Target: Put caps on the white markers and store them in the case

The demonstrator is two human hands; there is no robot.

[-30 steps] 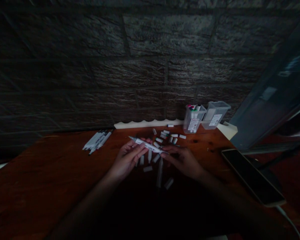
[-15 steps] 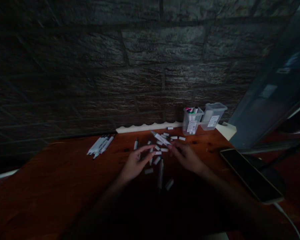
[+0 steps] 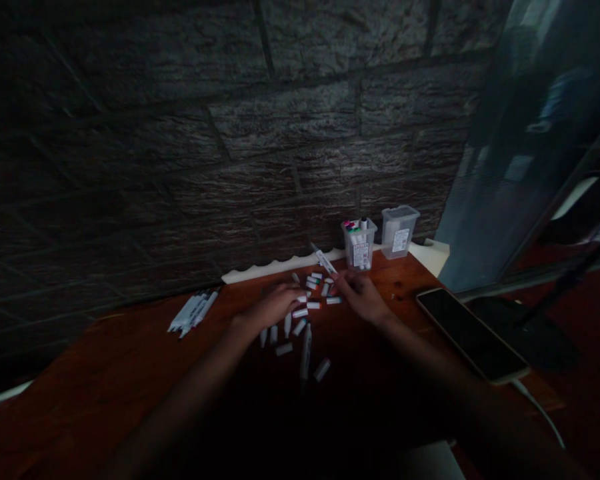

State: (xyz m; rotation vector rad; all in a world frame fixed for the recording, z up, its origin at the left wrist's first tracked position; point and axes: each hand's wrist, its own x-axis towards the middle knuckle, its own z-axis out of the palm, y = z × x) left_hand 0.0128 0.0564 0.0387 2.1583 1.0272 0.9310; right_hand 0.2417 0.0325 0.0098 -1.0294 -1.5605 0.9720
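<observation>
Dim light grazes block wall (image 3: 280, 123), faintly brightest near 12 o'clock; tabletop (image 3: 105, 373) sinks into near-black shadow at 6 o'clock. Pale sheen hangs on glassy panel (image 3: 485, 213) at 2 o'clock. Soft, grainy detail; lettering on marker (image 3: 324, 260) unreadable; wide-angle stretch toward edges.

Smooth plastic marker (image 3: 325, 260), rough wall (image 3: 290, 123)

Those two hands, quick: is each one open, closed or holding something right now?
Left hand: at the small white cylindrical caps; cannot tell whether its grip holds one.
Right hand: closed, holding a slim white marker pen.
</observation>
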